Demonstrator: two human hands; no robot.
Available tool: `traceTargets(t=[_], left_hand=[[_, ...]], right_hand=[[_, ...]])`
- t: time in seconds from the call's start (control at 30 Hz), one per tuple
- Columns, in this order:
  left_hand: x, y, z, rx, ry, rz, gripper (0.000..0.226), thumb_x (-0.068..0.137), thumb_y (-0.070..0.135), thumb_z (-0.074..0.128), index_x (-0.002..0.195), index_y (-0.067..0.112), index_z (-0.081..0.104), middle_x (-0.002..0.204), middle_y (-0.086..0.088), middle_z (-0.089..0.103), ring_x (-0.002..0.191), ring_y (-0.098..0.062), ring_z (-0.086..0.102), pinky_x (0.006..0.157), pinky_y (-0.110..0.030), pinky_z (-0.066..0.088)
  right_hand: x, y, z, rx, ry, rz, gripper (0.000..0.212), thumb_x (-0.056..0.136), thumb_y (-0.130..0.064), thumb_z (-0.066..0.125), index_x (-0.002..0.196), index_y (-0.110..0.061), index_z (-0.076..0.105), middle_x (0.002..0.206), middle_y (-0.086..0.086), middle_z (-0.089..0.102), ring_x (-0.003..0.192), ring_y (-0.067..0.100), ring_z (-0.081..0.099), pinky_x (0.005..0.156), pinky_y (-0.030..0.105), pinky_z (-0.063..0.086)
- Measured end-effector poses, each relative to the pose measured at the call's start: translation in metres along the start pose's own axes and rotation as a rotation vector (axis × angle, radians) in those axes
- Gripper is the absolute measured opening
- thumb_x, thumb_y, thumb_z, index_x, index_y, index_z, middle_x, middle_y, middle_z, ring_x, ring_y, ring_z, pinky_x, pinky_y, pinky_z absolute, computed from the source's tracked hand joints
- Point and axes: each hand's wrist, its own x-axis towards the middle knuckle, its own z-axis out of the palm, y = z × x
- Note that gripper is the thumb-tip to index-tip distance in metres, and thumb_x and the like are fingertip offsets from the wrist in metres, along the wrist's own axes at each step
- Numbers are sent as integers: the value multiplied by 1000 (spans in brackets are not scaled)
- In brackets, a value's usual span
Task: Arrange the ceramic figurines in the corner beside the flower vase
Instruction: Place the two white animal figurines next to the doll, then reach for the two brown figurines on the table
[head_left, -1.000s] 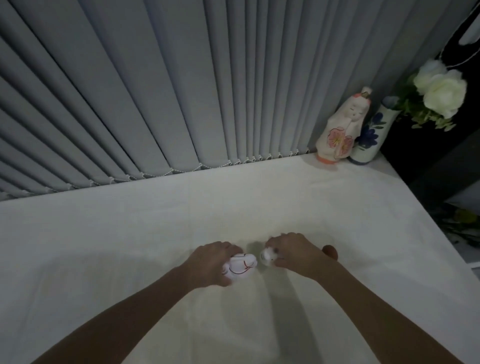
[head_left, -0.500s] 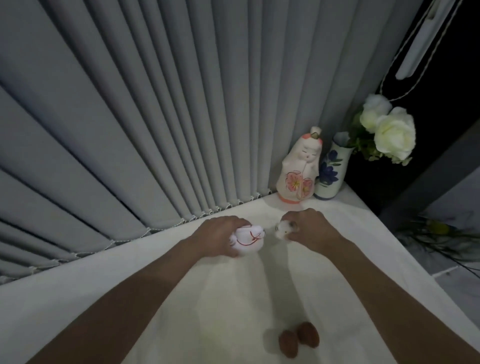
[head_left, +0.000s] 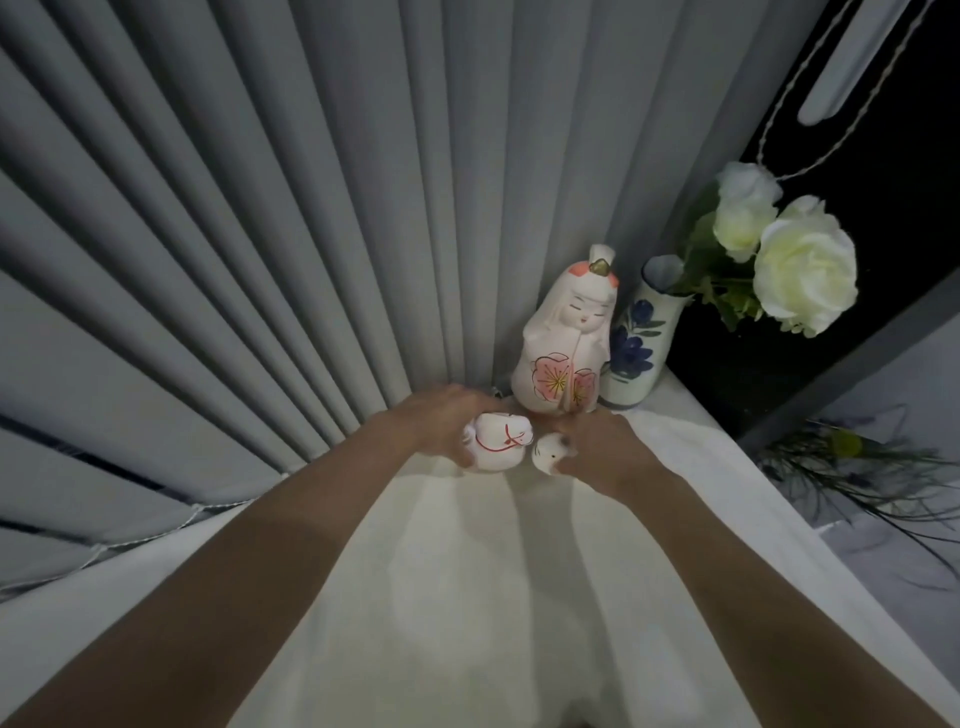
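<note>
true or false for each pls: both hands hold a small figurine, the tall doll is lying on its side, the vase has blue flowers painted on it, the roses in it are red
1. Each hand holds a small figurine: true. The left hand holds the red-lined figurine, the right hand the smaller figurine.
2. The tall doll lies on its side: false, it stands upright.
3. The vase has blue painted flowers: true.
4. The roses are red: false, they are white.
</note>
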Motion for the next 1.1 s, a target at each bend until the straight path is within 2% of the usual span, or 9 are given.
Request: traceTargets(t=[0.07,0.2,0.33,0.4,0.5,0.67,0.8,0.97,1.1], left_hand=[[1,0,0,-12,7,3,58,61,24,74,114,37,55,107,0,69,99,-26,64,73,-34,54],[0,-1,0,-19,26,15,58,61,20,75,113,37,55,106,0,69,96,-25,63,63,-24,38],[-2,0,1,-4,31,11,59,59,18,76,112,34,55,107,0,68,97,-27,63,62,-25,39],[-4,1,0,-9,42,15,65,59,20,78,117,34,54,114,2,67,102,-25,62,68,-27,45],[-12,2,-7,-15,68,28,76,60,25,80,127,34,47,127,4,60,113,-22,58,86,-36,52],[-41,9,-18,-11,131,44,93,59,26,85,139,24,38,141,0,48,127,-21,46,100,-38,45],[-78,15,-15,18,173,33,99,62,32,83,144,26,28,155,5,26,141,-13,26,113,-33,32],[-130,29,17,-17,188,23,97,66,39,80,145,26,26,156,4,24,142,-12,22,114,-26,18],[-167,48,59,-121,122,28,98,64,42,80,144,25,27,153,3,29,139,-12,28,113,-25,22]], right_hand=[[2,-1,2,-4,-12,4,42,78,-20,63,120,-18,57,120,14,61,108,29,56,93,34,46],[2,-3,4,-34,-20,25,42,79,-19,63,120,-15,56,120,14,61,109,29,55,93,34,44],[0,-5,4,-43,-13,41,44,79,-19,63,122,-15,54,121,14,61,110,29,55,95,34,46],[-4,-6,2,-45,-18,44,49,78,-20,66,124,-16,52,123,14,60,112,29,55,96,34,46],[-13,-7,-3,-40,-4,43,53,76,-23,68,126,-19,50,126,11,59,114,27,53,97,33,44],[-38,-12,-16,-45,56,27,56,75,-28,70,127,-23,50,124,8,61,112,25,55,92,31,43],[-67,-19,-22,-64,70,12,60,76,-28,70,131,-20,46,130,8,58,119,25,51,97,32,39],[-112,-19,-13,-31,-74,-5,70,81,-28,67,141,-21,31,147,3,40,134,21,35,108,31,29],[-153,-4,7,43,-234,-18,70,84,-12,59,143,-24,25,148,5,36,133,20,36,103,25,33]])
